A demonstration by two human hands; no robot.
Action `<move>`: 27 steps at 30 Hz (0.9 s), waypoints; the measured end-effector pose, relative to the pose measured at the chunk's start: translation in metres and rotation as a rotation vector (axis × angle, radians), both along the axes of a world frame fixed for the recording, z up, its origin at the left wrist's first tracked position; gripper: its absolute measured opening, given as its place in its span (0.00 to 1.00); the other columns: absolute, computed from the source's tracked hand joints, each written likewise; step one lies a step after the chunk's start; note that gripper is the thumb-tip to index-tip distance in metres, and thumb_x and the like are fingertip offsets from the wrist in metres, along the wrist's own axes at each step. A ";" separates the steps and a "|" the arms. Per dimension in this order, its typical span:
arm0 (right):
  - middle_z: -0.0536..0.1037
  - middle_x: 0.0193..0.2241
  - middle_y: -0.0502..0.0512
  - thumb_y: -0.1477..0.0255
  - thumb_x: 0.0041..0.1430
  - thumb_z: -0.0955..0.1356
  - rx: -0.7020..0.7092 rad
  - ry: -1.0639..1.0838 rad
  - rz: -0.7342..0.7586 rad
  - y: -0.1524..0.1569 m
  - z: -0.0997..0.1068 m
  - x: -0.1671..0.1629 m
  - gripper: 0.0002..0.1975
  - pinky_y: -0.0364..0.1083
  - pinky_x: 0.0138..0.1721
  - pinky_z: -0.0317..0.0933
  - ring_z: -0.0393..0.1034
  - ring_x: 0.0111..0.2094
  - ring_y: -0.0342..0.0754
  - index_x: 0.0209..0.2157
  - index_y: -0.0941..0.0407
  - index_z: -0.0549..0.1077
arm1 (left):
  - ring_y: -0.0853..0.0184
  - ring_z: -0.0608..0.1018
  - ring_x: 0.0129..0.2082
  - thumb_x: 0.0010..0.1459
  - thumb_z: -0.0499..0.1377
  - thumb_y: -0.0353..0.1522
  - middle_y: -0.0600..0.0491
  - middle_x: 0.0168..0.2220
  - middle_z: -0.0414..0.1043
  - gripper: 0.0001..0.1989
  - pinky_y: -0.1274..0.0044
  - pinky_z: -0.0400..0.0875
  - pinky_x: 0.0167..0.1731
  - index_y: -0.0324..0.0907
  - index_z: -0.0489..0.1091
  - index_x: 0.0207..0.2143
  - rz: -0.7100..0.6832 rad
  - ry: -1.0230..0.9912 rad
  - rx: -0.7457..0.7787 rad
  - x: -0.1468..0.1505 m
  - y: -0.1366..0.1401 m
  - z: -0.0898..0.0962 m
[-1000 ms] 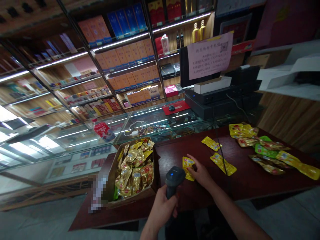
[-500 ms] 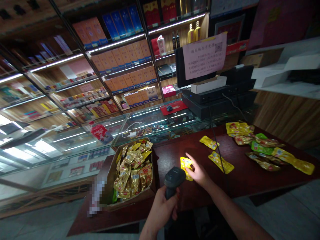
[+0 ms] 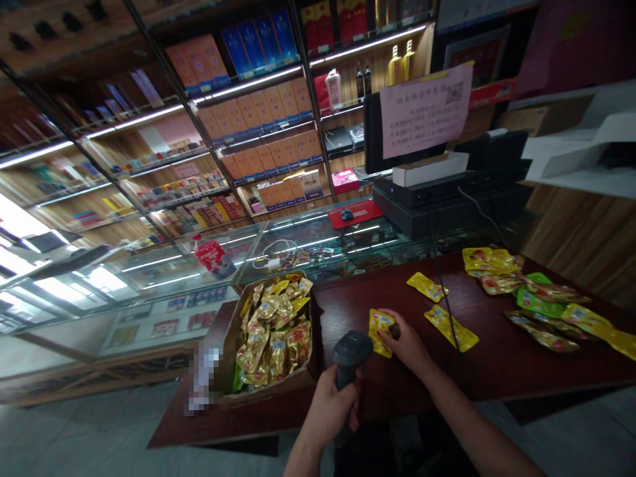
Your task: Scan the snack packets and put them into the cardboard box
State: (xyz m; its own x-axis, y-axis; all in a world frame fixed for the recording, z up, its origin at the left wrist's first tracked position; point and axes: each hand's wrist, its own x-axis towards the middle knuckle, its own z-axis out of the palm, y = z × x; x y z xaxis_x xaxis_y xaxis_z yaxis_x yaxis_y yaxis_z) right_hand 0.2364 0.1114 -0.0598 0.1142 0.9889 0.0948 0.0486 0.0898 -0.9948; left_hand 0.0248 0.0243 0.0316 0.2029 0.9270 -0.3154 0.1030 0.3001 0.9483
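My left hand (image 3: 334, 404) is wrapped round the handle of a dark barcode scanner (image 3: 352, 350), whose head points away from me over the table. At its right, my right hand (image 3: 405, 341) pinches a small yellow snack packet (image 3: 379, 324) by its right side, index finger at the top and thumb on the front. Whether the packet rests on the table or is slightly raised, I cannot tell. Two more yellow packets, one farther back (image 3: 426, 287) and one nearer (image 3: 454, 329), lie to the right of that hand. A cardboard box (image 3: 229, 361) full of gold packets (image 3: 271, 324) stands to the left.
On the dark red table (image 3: 342, 295), a pile of yellow, green and brown packets (image 3: 539, 295) lies at the right. Behind are a glass counter (image 3: 298, 232), a mouse (image 3: 346, 214) and a monitor (image 3: 372, 132) bearing a pink notice. A thin black cable (image 3: 444, 285) hangs in front.
My right hand's fingers have closed on the yellow packet's edge, where before the index finger was stretched out. The whole view has shifted slightly; the scanner stays in my left hand.
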 end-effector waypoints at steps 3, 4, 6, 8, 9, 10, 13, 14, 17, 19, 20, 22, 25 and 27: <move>0.79 0.46 0.60 0.60 0.48 0.72 -0.011 0.179 -0.110 0.011 0.008 -0.001 0.35 0.52 0.44 0.72 0.77 0.42 0.54 0.57 0.53 0.64 | 0.73 0.65 0.08 0.49 0.61 0.37 0.62 0.15 0.65 0.12 0.83 0.59 0.08 0.40 0.68 0.35 0.063 -0.014 -0.050 -0.003 0.002 -0.023; 0.79 0.45 0.60 0.59 0.47 0.72 -0.003 0.210 -0.144 0.016 0.016 -0.005 0.37 0.52 0.43 0.72 0.77 0.41 0.54 0.58 0.53 0.62 | 0.73 0.65 0.08 0.49 0.62 0.38 0.62 0.15 0.65 0.13 0.83 0.58 0.08 0.40 0.68 0.35 0.080 -0.015 -0.076 -0.003 0.003 -0.030; 0.78 0.44 0.59 0.57 0.47 0.73 0.035 0.225 -0.146 0.026 0.036 -0.020 0.39 0.51 0.41 0.73 0.77 0.39 0.52 0.59 0.53 0.62 | 0.72 0.65 0.07 0.49 0.62 0.40 0.62 0.14 0.64 0.14 0.83 0.58 0.08 0.41 0.68 0.35 0.126 -0.019 -0.105 -0.004 0.004 -0.043; 0.78 0.43 0.57 0.56 0.48 0.72 0.081 0.207 -0.056 0.035 0.061 -0.047 0.36 0.49 0.38 0.72 0.77 0.37 0.51 0.57 0.52 0.64 | 0.72 0.65 0.07 0.49 0.62 0.40 0.62 0.14 0.64 0.15 0.82 0.58 0.07 0.41 0.67 0.34 0.149 -0.019 -0.099 -0.004 0.004 -0.052; 0.78 0.44 0.56 0.56 0.50 0.71 0.099 0.187 0.010 0.038 0.074 -0.064 0.33 0.48 0.37 0.72 0.76 0.35 0.49 0.56 0.52 0.66 | 0.72 0.65 0.07 0.48 0.62 0.40 0.61 0.14 0.64 0.14 0.82 0.59 0.08 0.41 0.67 0.35 0.154 -0.020 -0.096 -0.003 0.005 -0.055; 0.77 0.43 0.55 0.57 0.51 0.71 0.116 0.157 0.076 0.041 0.086 -0.083 0.29 0.47 0.35 0.71 0.75 0.34 0.48 0.54 0.51 0.67 | 0.71 0.65 0.07 0.48 0.62 0.39 0.61 0.14 0.64 0.14 0.82 0.59 0.08 0.41 0.67 0.35 0.158 -0.022 -0.094 -0.003 0.005 -0.056; 0.77 0.38 0.51 0.62 0.54 0.70 0.168 0.008 0.271 0.043 0.113 -0.146 0.22 0.43 0.31 0.67 0.72 0.30 0.44 0.50 0.51 0.72 | 0.71 0.66 0.08 0.48 0.61 0.38 0.61 0.14 0.65 0.13 0.81 0.60 0.08 0.41 0.67 0.34 0.170 -0.040 -0.089 -0.003 0.004 -0.058; 0.77 0.36 0.50 0.64 0.54 0.70 0.181 -0.036 0.336 0.042 0.120 -0.167 0.20 0.42 0.30 0.66 0.71 0.29 0.43 0.49 0.51 0.73 | 0.71 0.66 0.08 0.48 0.61 0.38 0.61 0.14 0.64 0.12 0.81 0.59 0.09 0.41 0.67 0.33 0.176 -0.048 -0.082 -0.004 0.003 -0.058; 0.77 0.33 0.48 0.69 0.54 0.71 0.212 -0.146 0.476 0.039 0.133 -0.224 0.19 0.42 0.33 0.65 0.70 0.29 0.43 0.49 0.52 0.74 | 0.71 0.66 0.08 0.48 0.61 0.38 0.59 0.12 0.64 0.10 0.80 0.60 0.10 0.41 0.67 0.27 0.183 -0.061 -0.051 -0.003 0.001 -0.058; 0.78 0.34 0.50 0.69 0.54 0.72 0.223 -0.221 0.517 0.036 0.139 -0.251 0.22 0.44 0.36 0.65 0.72 0.32 0.46 0.51 0.53 0.73 | 0.70 0.67 0.09 0.48 0.61 0.39 0.57 0.12 0.65 0.11 0.79 0.60 0.11 0.40 0.68 0.23 0.184 -0.058 -0.038 -0.003 0.000 -0.057; 0.79 0.36 0.52 0.69 0.53 0.73 0.225 -0.258 0.525 0.036 0.141 -0.261 0.24 0.45 0.38 0.65 0.73 0.34 0.47 0.53 0.54 0.72 | 0.70 0.68 0.09 0.48 0.61 0.40 0.55 0.12 0.65 0.12 0.79 0.61 0.12 0.40 0.68 0.21 0.183 -0.056 -0.031 -0.002 0.000 -0.056; 0.79 0.41 0.56 0.68 0.53 0.73 0.248 -0.316 0.529 0.035 0.145 -0.268 0.28 0.46 0.40 0.66 0.74 0.36 0.49 0.56 0.55 0.71 | 0.69 0.68 0.10 0.48 0.60 0.41 0.54 0.11 0.65 0.14 0.79 0.62 0.12 0.40 0.68 0.19 0.183 -0.050 -0.023 -0.002 0.000 -0.054; 0.78 0.46 0.56 0.69 0.55 0.71 0.330 -0.342 0.504 0.035 0.137 -0.243 0.24 0.47 0.42 0.67 0.74 0.35 0.47 0.55 0.53 0.72 | 0.69 0.68 0.10 0.48 0.60 0.41 0.57 0.11 0.64 0.12 0.79 0.62 0.11 0.41 0.68 0.23 0.181 -0.044 -0.031 -0.004 0.000 -0.054; 0.79 0.46 0.55 0.70 0.58 0.68 0.358 -0.367 0.415 0.035 0.118 -0.200 0.18 0.48 0.46 0.67 0.75 0.38 0.48 0.51 0.51 0.74 | 0.71 0.67 0.08 0.48 0.61 0.39 0.60 0.12 0.64 0.11 0.80 0.60 0.10 0.41 0.68 0.28 0.188 -0.036 -0.046 -0.005 0.001 -0.054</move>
